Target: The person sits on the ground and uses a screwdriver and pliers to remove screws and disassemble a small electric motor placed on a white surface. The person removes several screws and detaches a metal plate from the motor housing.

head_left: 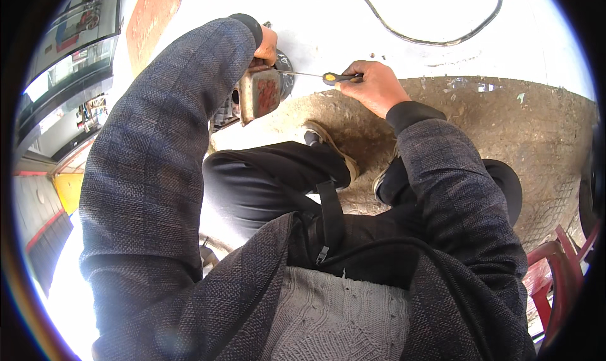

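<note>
My right hand [377, 88] is closed round the handle of a screwdriver [331, 78], which is black with a yellow patch. Its thin shaft points left and reaches a worn, box-shaped metal part [260, 97] with a reddish face. My left hand [269, 47] is curled at the top of that part, close to the shaft's end. The sleeve and the hand itself hide most of its fingers, so what they grip does not show. Behind the part sits a dark, rounded piece [286, 67]. The screwdriver's tip cannot be made out.
Ahead, a black cable [442, 43] curves over the bright ground. Brown, gritty ground [505, 127] lies on the right, with small scraps along its edge. A red plastic chair [558, 266] stands at the lower right. Glass-fronted cases [76, 58] line the left side.
</note>
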